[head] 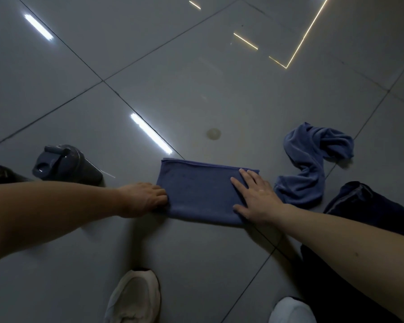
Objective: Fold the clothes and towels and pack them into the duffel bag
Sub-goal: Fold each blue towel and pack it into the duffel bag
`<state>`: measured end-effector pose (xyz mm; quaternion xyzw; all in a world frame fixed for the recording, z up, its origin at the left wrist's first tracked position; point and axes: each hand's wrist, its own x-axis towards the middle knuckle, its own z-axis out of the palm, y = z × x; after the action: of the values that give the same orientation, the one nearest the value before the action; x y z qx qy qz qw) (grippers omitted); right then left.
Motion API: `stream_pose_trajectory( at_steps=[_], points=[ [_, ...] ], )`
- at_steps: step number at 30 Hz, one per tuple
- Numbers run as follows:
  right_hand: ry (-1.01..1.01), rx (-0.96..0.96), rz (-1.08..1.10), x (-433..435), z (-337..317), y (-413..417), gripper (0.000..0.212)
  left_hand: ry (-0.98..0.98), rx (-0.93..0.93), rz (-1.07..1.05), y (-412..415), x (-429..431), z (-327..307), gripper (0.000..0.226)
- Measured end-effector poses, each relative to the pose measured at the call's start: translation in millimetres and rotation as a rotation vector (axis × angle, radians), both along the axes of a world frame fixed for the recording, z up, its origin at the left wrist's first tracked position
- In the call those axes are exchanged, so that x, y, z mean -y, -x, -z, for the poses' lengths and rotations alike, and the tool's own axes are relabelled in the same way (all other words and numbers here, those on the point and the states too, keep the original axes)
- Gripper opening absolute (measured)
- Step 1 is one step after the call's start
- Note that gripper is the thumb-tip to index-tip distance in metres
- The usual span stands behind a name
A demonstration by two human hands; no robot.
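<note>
The folded blue towel [200, 194] lies flat on the tiled floor [196, 89] at centre frame. I judge it light, soft and limp, best taken at its short ends. My left hand [145, 198] pinches the left edge; my right hand [258, 198] presses open-palmed, fingers spread, on the right end.

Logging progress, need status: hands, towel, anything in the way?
Left hand pinching folded towel's left edge; right hand flat, open on its right end. Second towel crumpled, unfolded, to the right. Shaker bottle lying left, clear of towel.
</note>
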<state>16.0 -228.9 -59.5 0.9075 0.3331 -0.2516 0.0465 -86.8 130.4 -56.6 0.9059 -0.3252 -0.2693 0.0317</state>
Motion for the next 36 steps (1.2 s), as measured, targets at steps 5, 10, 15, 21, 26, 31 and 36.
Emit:
stream_pose_trajectory(
  at_steps=[5, 10, 15, 21, 26, 31, 36],
  points=[
    [-0.108, 0.117, 0.134, -5, -1, -26, 0.06, 0.166, 0.164, 0.018, -9, 29, -13, 0.012],
    [-0.111, 0.076, 0.287, -2, 3, -46, 0.048, 0.224, 0.127, 0.119, -12, 98, -14, 0.041],
    [-0.163, -0.016, 0.408, -2, -1, -56, 0.019, 0.068, 0.137, 0.23, -12, 133, -6, 0.057],
    [-0.09, -0.164, 0.476, -2, -19, -43, 0.013, 0.055, 0.178, 0.225, -1, 117, -8, 0.055],
    [-0.181, -0.477, 0.658, -1, -23, -8, 0.023, 0.057, 0.203, 0.166, 0, 91, -13, 0.049],
    [-0.391, -0.784, 1.005, -10, -18, 32, 0.021, 0.157, 0.165, 0.04, 15, 99, -18, 0.067],
    [-0.557, -1.067, 1.384, -23, -24, 44, 0.013, 0.088, 0.012, -0.202, 34, 130, -21, 0.078]
  ],
)
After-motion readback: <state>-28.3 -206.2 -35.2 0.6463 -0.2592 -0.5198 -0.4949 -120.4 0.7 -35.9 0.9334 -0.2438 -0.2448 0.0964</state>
